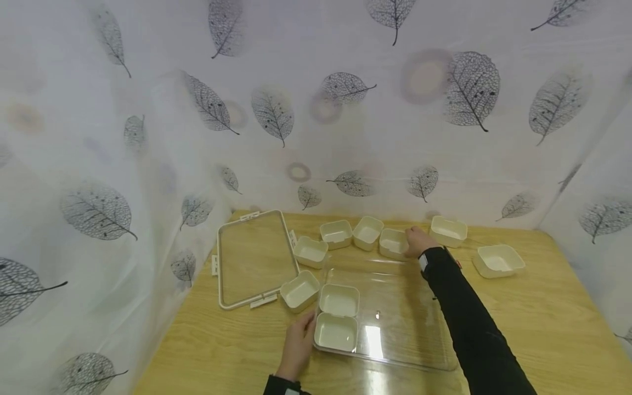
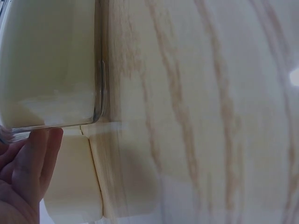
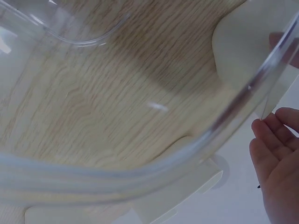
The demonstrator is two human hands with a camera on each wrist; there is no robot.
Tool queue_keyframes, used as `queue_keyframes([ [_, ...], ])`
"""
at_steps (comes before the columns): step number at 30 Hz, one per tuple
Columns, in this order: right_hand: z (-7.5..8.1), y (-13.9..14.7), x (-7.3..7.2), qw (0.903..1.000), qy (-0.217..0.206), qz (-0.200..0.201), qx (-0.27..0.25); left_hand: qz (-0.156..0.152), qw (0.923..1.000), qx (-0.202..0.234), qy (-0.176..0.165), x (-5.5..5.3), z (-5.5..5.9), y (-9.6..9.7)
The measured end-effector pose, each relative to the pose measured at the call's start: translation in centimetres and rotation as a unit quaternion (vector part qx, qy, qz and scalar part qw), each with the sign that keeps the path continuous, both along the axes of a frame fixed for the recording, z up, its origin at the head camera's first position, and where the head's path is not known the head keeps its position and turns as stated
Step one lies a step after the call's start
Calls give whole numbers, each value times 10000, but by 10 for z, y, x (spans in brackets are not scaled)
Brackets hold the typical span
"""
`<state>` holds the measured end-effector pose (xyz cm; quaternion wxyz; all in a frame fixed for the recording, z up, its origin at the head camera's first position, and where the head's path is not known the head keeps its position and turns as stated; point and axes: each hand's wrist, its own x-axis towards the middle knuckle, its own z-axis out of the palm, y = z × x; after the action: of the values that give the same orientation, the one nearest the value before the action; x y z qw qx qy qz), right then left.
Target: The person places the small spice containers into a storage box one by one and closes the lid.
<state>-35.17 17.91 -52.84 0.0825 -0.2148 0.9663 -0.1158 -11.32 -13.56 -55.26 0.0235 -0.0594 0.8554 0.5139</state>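
Observation:
My right hand reaches to the far side of the table and pinches the wall of a small cream storage box. In the right wrist view, the fingertips of that hand meet the edge of the same cream box, partly seen through clear plastic. My left hand holds the left side of a wide transparent bin. Two cream boxes stand inside it along its left wall. In the left wrist view, the fingers press against the bin's clear wall near a corner.
A clear lid with a pale frame and side clips lies at the left. More cream boxes stand around the bin: one near my left hand, several along the back, and another at the right. A leaf-patterned curtain borders the wooden table.

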Motion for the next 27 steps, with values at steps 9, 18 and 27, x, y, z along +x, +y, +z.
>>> queue_keyframes([
  [9,5,-2,5,9996,-138,-84,-251,11,10000,52,73,-1,-2,0],
  [18,0,-1,7,9989,-185,-153,-408,30,9999,-55,151,1,-1,1],
  [27,-3,1,7,9978,-137,-85,-637,101,9998,-92,171,1,0,1],
])
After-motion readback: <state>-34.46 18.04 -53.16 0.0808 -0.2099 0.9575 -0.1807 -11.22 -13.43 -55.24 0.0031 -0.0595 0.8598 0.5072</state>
